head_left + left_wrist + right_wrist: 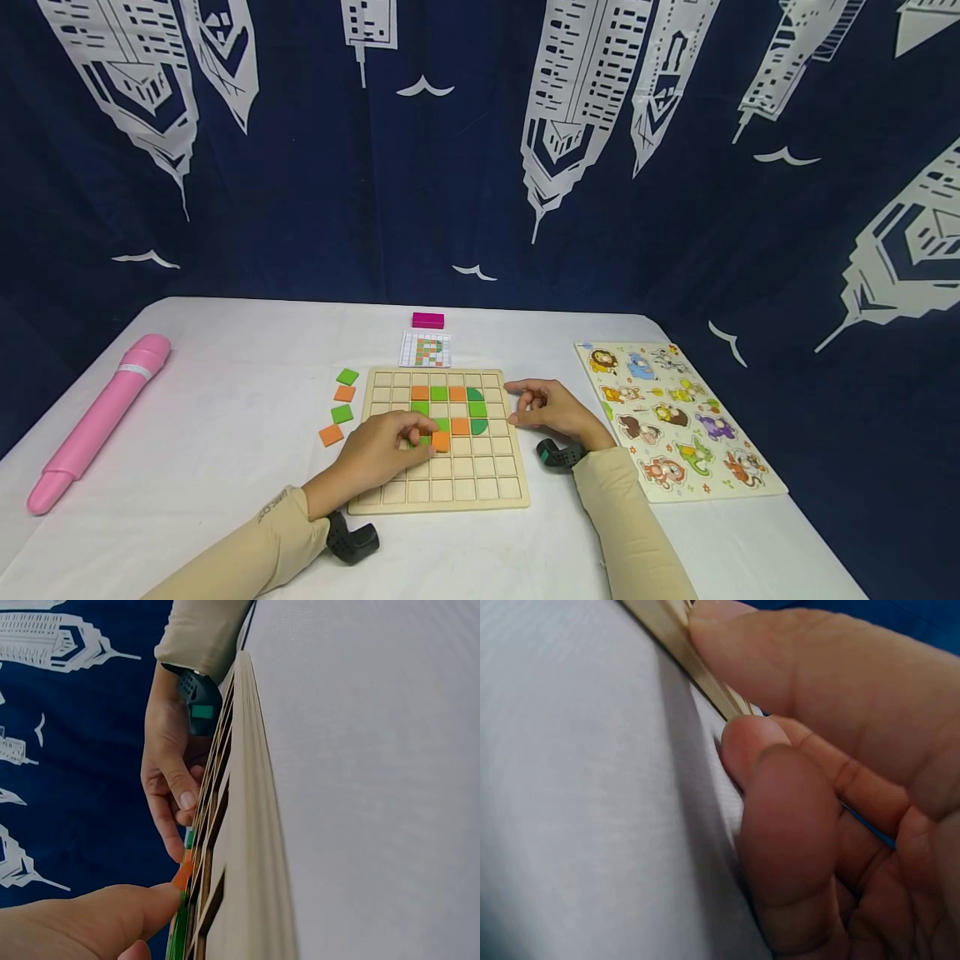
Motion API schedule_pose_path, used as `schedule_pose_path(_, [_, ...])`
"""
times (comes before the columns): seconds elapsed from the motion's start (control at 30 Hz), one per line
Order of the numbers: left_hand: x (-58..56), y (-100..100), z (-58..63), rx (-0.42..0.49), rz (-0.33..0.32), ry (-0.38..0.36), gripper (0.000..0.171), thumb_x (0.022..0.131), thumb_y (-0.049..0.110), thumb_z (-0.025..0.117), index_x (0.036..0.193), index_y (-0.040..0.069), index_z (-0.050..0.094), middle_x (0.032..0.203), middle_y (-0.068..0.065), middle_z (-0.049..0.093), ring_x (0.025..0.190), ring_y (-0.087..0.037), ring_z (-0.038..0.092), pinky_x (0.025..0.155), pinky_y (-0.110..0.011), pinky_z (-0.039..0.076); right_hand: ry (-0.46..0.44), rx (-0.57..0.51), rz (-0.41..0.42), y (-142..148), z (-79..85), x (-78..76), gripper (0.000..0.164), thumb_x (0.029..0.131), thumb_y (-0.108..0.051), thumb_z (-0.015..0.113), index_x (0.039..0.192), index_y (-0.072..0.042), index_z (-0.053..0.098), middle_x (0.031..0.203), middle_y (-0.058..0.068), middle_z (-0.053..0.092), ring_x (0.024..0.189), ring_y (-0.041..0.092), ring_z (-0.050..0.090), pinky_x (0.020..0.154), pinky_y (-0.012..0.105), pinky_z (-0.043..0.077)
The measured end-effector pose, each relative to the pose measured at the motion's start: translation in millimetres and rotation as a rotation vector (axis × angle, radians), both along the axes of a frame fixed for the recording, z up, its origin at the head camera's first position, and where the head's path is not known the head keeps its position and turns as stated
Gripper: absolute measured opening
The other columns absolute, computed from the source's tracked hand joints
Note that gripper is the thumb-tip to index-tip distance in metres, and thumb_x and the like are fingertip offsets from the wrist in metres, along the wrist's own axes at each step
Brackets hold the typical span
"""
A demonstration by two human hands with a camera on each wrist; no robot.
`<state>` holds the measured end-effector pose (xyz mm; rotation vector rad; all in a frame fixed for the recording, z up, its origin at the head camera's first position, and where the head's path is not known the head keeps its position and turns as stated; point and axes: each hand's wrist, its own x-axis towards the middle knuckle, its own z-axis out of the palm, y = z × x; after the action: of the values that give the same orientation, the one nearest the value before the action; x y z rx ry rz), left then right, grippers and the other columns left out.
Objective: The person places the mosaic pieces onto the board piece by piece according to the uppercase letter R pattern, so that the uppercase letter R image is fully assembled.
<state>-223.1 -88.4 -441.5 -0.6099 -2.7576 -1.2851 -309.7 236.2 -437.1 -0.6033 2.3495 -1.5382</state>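
Observation:
My left hand (384,446) is over the wooden grid board (480,492), with an orange square tile (441,442) pinched at its fingertips. In the left wrist view the thumb meets this orange tile (182,874) close to the board's surface. My right hand (551,407) holds the board's right edge with thumb and curled fingers; the right wrist view shows the fingertips against that wooden edge (705,682). Orange and green squares and two dark green rounded tiles (478,427) lie in the grid. My left hand partly covers several cells and tiles.
Loose green and orange tiles (342,414) lie left of the board. Behind it are a pattern card (425,350) and a magenta block (428,321). An animal puzzle board (675,425) lies at right, a pink tube-like object (101,421) at far left.

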Motion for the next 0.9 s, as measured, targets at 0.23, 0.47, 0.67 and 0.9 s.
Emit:
schedule_pose_path(0.23, [1.2, 0.3, -1.2, -0.035, 0.021, 0.005, 0.018, 0.091, 0.021, 0.086, 0.109, 0.019, 0.082, 0.083, 0.013, 0.058, 0.061, -0.006, 0.041, 0.057, -0.026, 0.033, 0.001, 0.008, 0.004, -0.1, 0.1, -0.2, 0.059, 0.09, 0.008, 0.08, 0.142, 0.02, 0.055, 0.087, 0.001, 0.064, 0.067, 0.006, 0.05, 0.063, 0.019, 0.044])
schedule_pose_path(0.47, [1.7, 0.4, -1.2, -0.043, 0.021, 0.012, 0.02, 0.09, 0.021, 0.087, 0.11, 0.018, 0.084, 0.083, 0.013, 0.059, 0.061, -0.007, 0.041, 0.056, -0.026, 0.032, -0.004, -0.006, 0.008, 0.5, 1.0, 0.5, 0.06, 0.089, 0.009, 0.079, 0.143, 0.02, 0.054, 0.087, 0.002, 0.063, 0.067, 0.007, 0.05, 0.062, 0.019, 0.044])
schedule_pose_path(0.67, [0.4, 0.7, -3.3, -0.035, 0.009, 0.019, 0.021, 0.09, 0.021, 0.087, 0.111, 0.018, 0.084, 0.082, 0.015, 0.06, 0.057, -0.005, 0.041, 0.053, -0.025, 0.031, -0.007, 0.006, 0.006, 0.8, 0.3, -0.9, 0.061, 0.089, 0.007, 0.08, 0.143, 0.019, 0.055, 0.087, 0.0, 0.063, 0.067, 0.007, 0.05, 0.063, 0.019, 0.043])
schedule_pose_path(0.9, [2.5, 0.1, -2.6, -0.029, 0.011, 0.034, 0.021, 0.089, 0.02, 0.087, 0.11, 0.018, 0.084, 0.081, 0.015, 0.059, 0.057, -0.004, 0.04, 0.054, -0.025, 0.031, -0.009, 0.007, 0.001, 0.8, -0.2, -1.2, 0.061, 0.089, 0.007, 0.08, 0.142, 0.019, 0.055, 0.087, 0.0, 0.062, 0.067, 0.006, 0.049, 0.063, 0.019, 0.043])
